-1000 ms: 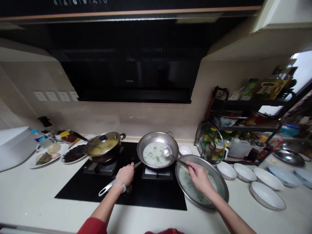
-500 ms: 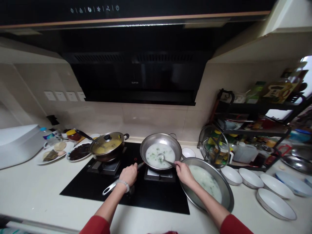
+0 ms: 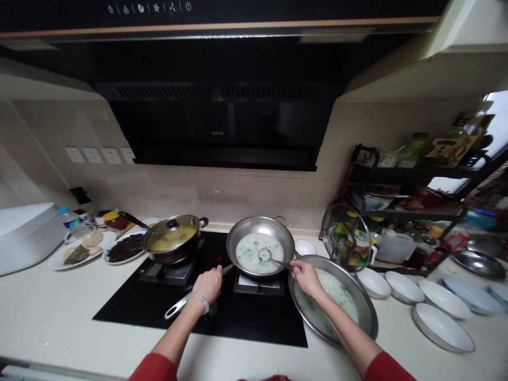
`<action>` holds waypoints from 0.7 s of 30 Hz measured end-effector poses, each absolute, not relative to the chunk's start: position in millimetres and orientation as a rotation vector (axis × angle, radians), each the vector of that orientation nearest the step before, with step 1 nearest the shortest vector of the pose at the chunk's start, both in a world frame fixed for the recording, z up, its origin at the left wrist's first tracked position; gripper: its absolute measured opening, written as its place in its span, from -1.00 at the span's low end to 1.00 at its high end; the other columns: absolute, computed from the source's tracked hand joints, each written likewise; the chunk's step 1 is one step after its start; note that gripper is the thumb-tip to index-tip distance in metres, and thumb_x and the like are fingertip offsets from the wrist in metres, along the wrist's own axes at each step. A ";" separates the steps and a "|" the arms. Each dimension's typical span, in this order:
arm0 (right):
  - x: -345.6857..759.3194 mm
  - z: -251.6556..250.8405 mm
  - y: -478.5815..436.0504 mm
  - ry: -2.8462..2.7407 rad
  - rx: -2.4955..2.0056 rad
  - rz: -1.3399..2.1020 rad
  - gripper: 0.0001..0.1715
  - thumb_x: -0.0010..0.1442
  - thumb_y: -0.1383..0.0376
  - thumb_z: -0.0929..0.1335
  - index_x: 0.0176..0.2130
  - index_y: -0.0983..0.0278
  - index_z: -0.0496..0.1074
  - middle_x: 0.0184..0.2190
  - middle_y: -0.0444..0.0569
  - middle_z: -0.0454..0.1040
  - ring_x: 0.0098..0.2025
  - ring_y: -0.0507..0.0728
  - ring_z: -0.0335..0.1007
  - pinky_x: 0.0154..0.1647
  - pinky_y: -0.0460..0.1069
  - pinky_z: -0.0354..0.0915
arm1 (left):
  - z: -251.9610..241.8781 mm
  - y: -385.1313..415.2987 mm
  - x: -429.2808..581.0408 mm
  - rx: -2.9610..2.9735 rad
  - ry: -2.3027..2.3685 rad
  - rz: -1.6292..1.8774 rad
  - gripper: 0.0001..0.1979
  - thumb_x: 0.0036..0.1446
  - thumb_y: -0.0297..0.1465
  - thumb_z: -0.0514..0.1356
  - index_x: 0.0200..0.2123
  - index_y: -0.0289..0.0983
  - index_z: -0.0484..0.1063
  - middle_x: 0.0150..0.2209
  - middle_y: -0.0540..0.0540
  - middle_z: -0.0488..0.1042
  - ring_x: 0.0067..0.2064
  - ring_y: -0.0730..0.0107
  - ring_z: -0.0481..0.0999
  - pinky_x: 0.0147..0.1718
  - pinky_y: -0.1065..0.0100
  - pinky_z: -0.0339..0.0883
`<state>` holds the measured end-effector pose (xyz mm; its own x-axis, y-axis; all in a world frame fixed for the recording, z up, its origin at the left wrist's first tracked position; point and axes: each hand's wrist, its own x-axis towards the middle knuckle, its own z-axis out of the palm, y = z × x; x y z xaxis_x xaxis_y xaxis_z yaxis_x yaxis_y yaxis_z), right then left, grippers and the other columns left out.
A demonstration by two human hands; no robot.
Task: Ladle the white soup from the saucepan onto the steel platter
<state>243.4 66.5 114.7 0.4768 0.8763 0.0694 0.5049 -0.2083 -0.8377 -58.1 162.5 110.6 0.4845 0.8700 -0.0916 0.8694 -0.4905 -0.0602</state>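
Ladling, apparently (by black glass hob (image 3: 260,324)'s right edge).
Gripping silver wok (image 3: 260,226) by handle (image 3: 227,269) with curled left hand (image 3: 208,286), long metal ladle (image 3: 281,262) with curled right hand (image 3: 305,277); calls for level lifting.

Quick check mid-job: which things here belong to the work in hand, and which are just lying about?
In use:
wok, its handle in the left hand
ladle, in the right hand
basin beside the wok, probably

Just lying about, it seems:
lidded pan
yellow-lidded jar
plate of dark food

The left hand (image 3: 209,286) grips a pan (image 3: 260,224) by its handle (image 3: 227,269) while the right hand (image 3: 306,277) holds a ladle (image 3: 281,263) in its soup (image 3: 252,254).
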 end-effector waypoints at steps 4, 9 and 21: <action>244.2 112.4 68.4 -1.078 -1.867 0.634 -0.59 0.06 0.37 0.17 -0.21 0.45 0.50 -0.69 -0.10 0.39 -0.66 0.03 0.27 -0.62 -0.10 0.16 | 109.2 163.0 -58.2 -2.696 -1.566 0.174 -0.65 0.23 -0.38 -0.08 0.01 -0.41 0.27 -0.16 -0.35 0.49 -0.16 0.03 0.55 -0.22 0.14 0.39; 246.7 118.0 66.7 -1.113 -1.895 0.605 -0.59 0.08 0.38 0.18 -0.20 0.44 0.51 -0.64 -0.06 0.44 -0.59 0.07 0.35 -0.53 -0.07 0.23 | 109.6 163.2 -58.1 -2.694 -1.582 0.185 -0.64 0.24 -0.37 -0.08 0.03 -0.40 0.27 -0.16 -0.35 0.49 -0.17 0.05 0.55 -0.24 0.16 0.39; 248.6 124.8 62.1 -1.330 -1.976 0.426 -0.58 0.08 0.43 0.19 -0.17 0.42 0.54 -0.18 0.18 0.57 -0.07 0.25 0.45 -0.01 0.05 0.23 | 109.8 163.2 -58.1 -2.694 -1.593 0.209 -0.62 0.23 -0.38 -0.08 0.06 -0.41 0.25 -0.14 -0.35 0.49 -0.15 0.07 0.54 -0.22 0.17 0.38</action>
